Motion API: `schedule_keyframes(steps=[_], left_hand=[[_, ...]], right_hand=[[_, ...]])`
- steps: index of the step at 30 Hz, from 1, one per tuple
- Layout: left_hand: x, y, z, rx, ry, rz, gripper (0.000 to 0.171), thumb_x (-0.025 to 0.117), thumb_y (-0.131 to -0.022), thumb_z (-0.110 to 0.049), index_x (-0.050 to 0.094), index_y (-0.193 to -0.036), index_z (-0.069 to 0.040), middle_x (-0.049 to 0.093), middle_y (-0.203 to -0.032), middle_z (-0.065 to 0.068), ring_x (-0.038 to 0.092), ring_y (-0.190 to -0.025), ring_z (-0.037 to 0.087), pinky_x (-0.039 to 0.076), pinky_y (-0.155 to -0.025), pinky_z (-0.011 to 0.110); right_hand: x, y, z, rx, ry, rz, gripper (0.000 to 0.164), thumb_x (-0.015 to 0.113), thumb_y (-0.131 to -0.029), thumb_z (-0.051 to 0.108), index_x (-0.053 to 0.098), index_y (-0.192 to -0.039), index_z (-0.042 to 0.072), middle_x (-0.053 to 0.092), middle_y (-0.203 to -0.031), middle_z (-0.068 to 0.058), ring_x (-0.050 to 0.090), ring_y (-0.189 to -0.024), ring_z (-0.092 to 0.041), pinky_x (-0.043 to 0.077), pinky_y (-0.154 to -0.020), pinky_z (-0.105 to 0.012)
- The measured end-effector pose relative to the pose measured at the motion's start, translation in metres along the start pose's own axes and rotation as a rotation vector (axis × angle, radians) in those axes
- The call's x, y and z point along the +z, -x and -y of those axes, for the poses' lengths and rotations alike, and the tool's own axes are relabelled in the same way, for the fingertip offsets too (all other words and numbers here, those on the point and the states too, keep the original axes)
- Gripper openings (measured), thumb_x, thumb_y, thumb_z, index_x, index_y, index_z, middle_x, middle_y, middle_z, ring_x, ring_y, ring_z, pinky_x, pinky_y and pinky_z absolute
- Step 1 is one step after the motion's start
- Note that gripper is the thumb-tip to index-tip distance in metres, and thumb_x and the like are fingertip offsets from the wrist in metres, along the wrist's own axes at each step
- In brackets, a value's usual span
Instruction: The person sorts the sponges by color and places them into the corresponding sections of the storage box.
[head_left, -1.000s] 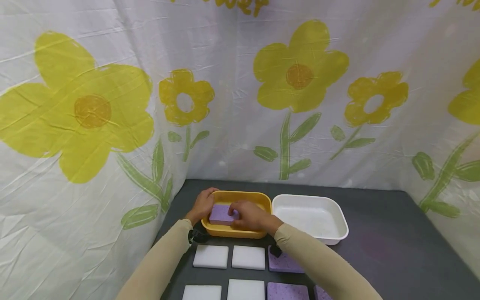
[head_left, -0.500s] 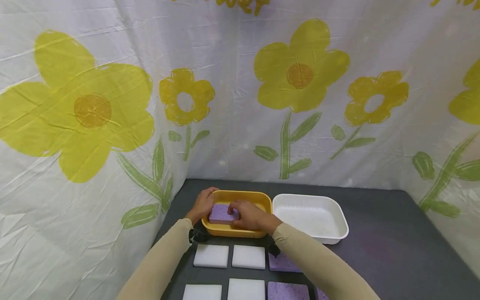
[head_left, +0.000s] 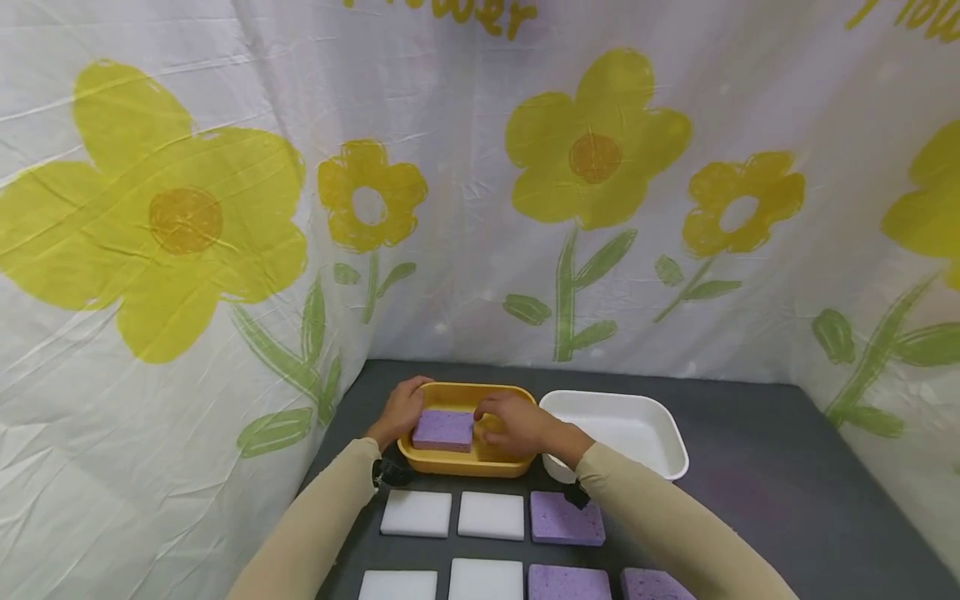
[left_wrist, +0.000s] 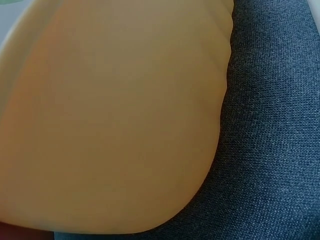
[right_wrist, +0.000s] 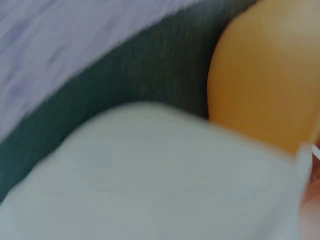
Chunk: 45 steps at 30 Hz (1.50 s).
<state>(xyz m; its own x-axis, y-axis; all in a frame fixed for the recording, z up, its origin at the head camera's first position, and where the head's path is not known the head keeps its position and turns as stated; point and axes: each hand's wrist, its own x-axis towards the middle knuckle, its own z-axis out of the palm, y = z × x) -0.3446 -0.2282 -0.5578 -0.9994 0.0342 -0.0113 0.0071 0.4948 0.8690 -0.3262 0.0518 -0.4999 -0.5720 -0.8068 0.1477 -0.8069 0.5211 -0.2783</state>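
In the head view a purple sponge (head_left: 442,429) lies flat in the left part of a yellow tray (head_left: 465,469). My left hand (head_left: 400,412) holds the tray by its left end, fingers at the back corner. Just right of the sponge, my right hand (head_left: 517,423) hovers over the tray with loosely bent fingers and nothing in them. The tray's outer wall (left_wrist: 115,120) fills most of the left wrist view. A sliver of the right hand (right_wrist: 312,200) shows at the edge of the right wrist view, beside the blurred white tray (right_wrist: 150,175).
The white tray (head_left: 678,450) stands right of the yellow one, partly behind my right forearm. On the dark table (head_left: 750,492) nearer me lie several white sponges (head_left: 416,514) and several purple sponges (head_left: 566,518) in rows. A flower-printed curtain (head_left: 465,283) hangs behind.
My right hand has let go of the purple sponge and moved right, away from it. The sponge stays in the yellow tray; the left hand keeps its hold.
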Motion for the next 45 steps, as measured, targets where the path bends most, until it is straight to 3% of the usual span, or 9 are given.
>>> schedule_keyframes(steps=[9,20,30,37,42,45], left_hand=[[-0.004,0.000,0.003,-0.024,0.000,0.002,0.042,0.037,-0.114,-0.014,0.064,-0.145,-0.004,0.068,-0.141,0.019,0.065,-0.123,0.035,0.051,-0.115,0.059],[-0.011,0.000,0.003,-0.036,0.001,-0.009,0.044,0.037,-0.114,-0.016,0.062,-0.148,-0.005,0.066,-0.144,0.019,0.063,-0.126,0.036,0.049,-0.116,0.060],[-0.008,-0.003,0.007,-0.009,-0.001,0.015,0.044,0.036,-0.114,-0.014,0.063,-0.146,-0.003,0.068,-0.141,0.020,0.066,-0.123,0.035,0.051,-0.112,0.059],[-0.001,-0.004,0.005,0.020,-0.001,0.013,0.045,0.035,-0.114,-0.014,0.064,-0.146,-0.002,0.069,-0.140,0.019,0.067,-0.123,0.035,0.052,-0.111,0.059],[0.002,-0.002,0.004,0.012,-0.003,0.011,0.044,0.036,-0.114,-0.013,0.064,-0.146,-0.002,0.070,-0.139,0.019,0.067,-0.122,0.035,0.052,-0.110,0.058],[0.002,-0.002,0.003,0.013,-0.005,0.001,0.044,0.036,-0.113,-0.013,0.064,-0.145,-0.002,0.070,-0.139,0.019,0.067,-0.122,0.034,0.053,-0.109,0.058]], right_hand=[[-0.030,0.043,-0.017,0.028,0.018,-0.028,0.027,0.073,-0.100,0.015,0.074,-0.126,0.007,0.074,-0.128,-0.006,0.067,-0.121,-0.030,0.055,-0.106,-0.049],[-0.074,0.100,-0.027,0.071,0.045,-0.060,0.028,0.074,-0.102,0.017,0.074,-0.129,0.010,0.073,-0.135,-0.006,0.067,-0.129,-0.032,0.056,-0.108,-0.053],[-0.097,0.181,-0.024,0.096,0.118,-0.158,0.027,0.079,-0.097,0.011,0.074,-0.123,0.016,0.074,-0.127,0.001,0.070,-0.120,-0.027,0.059,-0.097,-0.051],[-0.096,0.243,-0.015,0.099,0.180,-0.278,0.040,0.089,-0.086,0.010,0.073,-0.119,0.026,0.074,-0.121,0.010,0.070,-0.110,-0.016,0.059,-0.087,-0.032],[-0.090,0.278,-0.012,0.103,0.227,-0.368,0.052,0.095,-0.074,0.007,0.075,-0.119,0.025,0.075,-0.117,0.011,0.071,-0.107,-0.014,0.047,-0.095,-0.012],[-0.085,0.294,-0.012,0.099,0.239,-0.412,0.058,0.097,-0.068,0.007,0.076,-0.119,0.024,0.077,-0.115,0.008,0.072,-0.106,-0.014,0.042,-0.099,-0.007]])
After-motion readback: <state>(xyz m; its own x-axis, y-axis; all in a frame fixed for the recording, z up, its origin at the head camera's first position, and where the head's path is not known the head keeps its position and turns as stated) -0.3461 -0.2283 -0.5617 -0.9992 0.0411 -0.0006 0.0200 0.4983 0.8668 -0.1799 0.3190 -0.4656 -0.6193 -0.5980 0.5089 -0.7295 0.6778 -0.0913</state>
